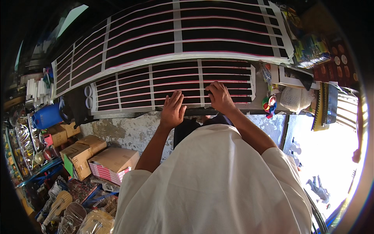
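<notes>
My left hand (174,108) lies flat, my right hand (221,98) curls farther in, pinch unclear, over the nearer striped sheet (173,80), long left-to-right.

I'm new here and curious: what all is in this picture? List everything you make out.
Striped sheet stack: one, black with white and pink lines, table's far side
Nearer striped sheets: at least one, same colours, under the hands
Table: one, grey, beneath the sheets
Paper rolls: two, white, left of nearer sheets
Blue container: one, left
Cardboard boxes: at least four, brown, lower left
Plastic-wrapped goods: many, mixed colours, bottom left; kinds unclear
Small round item: one, multicoloured, table's right
Textured bundle: one, pale, farther right
Peeling wall: one, white and grey, below table edge
Shirt: one, white, bottom centre
Hands: two, bare, left and right, on nearer sheets
</notes>
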A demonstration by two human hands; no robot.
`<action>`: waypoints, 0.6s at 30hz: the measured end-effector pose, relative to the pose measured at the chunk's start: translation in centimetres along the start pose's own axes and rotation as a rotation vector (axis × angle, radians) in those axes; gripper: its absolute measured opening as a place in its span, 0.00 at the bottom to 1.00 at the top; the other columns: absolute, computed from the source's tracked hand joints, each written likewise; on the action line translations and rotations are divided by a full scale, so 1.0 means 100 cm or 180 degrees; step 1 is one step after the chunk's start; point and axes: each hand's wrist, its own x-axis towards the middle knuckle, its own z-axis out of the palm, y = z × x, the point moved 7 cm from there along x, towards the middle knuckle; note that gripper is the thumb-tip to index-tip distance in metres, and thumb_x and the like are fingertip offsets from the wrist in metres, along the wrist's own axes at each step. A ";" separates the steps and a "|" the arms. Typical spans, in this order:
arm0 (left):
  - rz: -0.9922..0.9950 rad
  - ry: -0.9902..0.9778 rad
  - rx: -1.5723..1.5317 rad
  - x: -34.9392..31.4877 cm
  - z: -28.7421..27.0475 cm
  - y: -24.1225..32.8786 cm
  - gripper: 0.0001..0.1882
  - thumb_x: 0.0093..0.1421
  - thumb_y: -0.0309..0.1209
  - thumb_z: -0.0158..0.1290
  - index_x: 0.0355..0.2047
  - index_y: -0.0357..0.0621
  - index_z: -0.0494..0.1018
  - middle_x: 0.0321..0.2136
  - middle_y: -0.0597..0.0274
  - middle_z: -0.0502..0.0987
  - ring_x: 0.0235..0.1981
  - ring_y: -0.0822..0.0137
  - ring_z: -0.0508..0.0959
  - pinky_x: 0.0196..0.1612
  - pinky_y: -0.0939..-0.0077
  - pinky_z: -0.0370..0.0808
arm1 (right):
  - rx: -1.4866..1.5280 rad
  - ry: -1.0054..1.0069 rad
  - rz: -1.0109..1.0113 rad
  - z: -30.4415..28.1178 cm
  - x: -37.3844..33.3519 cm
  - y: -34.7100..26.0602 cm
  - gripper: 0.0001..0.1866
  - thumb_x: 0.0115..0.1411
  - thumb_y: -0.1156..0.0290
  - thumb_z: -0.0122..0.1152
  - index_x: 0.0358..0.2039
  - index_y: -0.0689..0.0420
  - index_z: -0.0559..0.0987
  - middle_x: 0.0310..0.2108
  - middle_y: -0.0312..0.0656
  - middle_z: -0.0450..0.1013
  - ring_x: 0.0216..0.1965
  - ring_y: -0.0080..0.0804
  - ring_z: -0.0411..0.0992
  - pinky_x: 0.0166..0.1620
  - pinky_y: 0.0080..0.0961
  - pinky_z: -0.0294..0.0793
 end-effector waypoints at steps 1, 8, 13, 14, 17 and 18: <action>0.0051 -0.0025 -0.0037 0.003 0.001 0.004 0.29 0.79 0.40 0.54 0.73 0.37 0.72 0.78 0.49 0.68 0.81 0.48 0.64 0.79 0.34 0.60 | 0.0020 0.0067 -0.0078 -0.002 0.000 -0.003 0.18 0.61 0.81 0.69 0.51 0.55 0.83 0.52 0.44 0.74 0.57 0.50 0.75 0.61 0.51 0.76; 0.0259 -0.0137 -0.0199 0.023 0.014 0.032 0.29 0.79 0.39 0.54 0.73 0.36 0.72 0.78 0.50 0.67 0.81 0.48 0.64 0.79 0.33 0.61 | -0.0010 0.0306 -0.0169 -0.010 -0.001 -0.008 0.16 0.61 0.82 0.67 0.50 0.57 0.84 0.49 0.46 0.75 0.54 0.51 0.76 0.60 0.48 0.78; 0.0378 -0.0177 -0.0176 0.035 0.020 0.052 0.29 0.76 0.38 0.56 0.72 0.36 0.73 0.78 0.51 0.69 0.81 0.50 0.64 0.79 0.32 0.58 | 0.0168 0.0399 -0.0300 -0.004 -0.002 -0.011 0.12 0.59 0.83 0.66 0.43 0.59 0.86 0.46 0.44 0.77 0.51 0.49 0.78 0.55 0.46 0.81; 0.0413 -0.0069 -0.0066 0.036 0.019 0.057 0.28 0.75 0.38 0.57 0.70 0.36 0.75 0.75 0.53 0.72 0.79 0.53 0.67 0.80 0.37 0.58 | 0.0190 0.0358 -0.0348 -0.002 -0.003 -0.012 0.11 0.58 0.84 0.66 0.42 0.60 0.86 0.45 0.44 0.77 0.50 0.49 0.78 0.54 0.46 0.82; 0.0393 -0.0112 0.0137 0.041 0.019 0.059 0.29 0.75 0.40 0.57 0.70 0.37 0.75 0.74 0.54 0.73 0.77 0.52 0.69 0.79 0.37 0.59 | 0.0185 0.0206 -0.0412 0.003 -0.008 -0.013 0.13 0.56 0.84 0.65 0.42 0.60 0.87 0.46 0.44 0.77 0.50 0.48 0.79 0.55 0.44 0.83; 0.0433 -0.0013 0.0118 0.042 0.017 0.061 0.27 0.74 0.38 0.58 0.69 0.37 0.76 0.72 0.53 0.74 0.75 0.51 0.70 0.78 0.39 0.61 | 0.0167 0.0119 -0.0382 0.005 -0.009 -0.012 0.14 0.55 0.84 0.65 0.42 0.60 0.87 0.46 0.43 0.78 0.51 0.48 0.79 0.55 0.43 0.83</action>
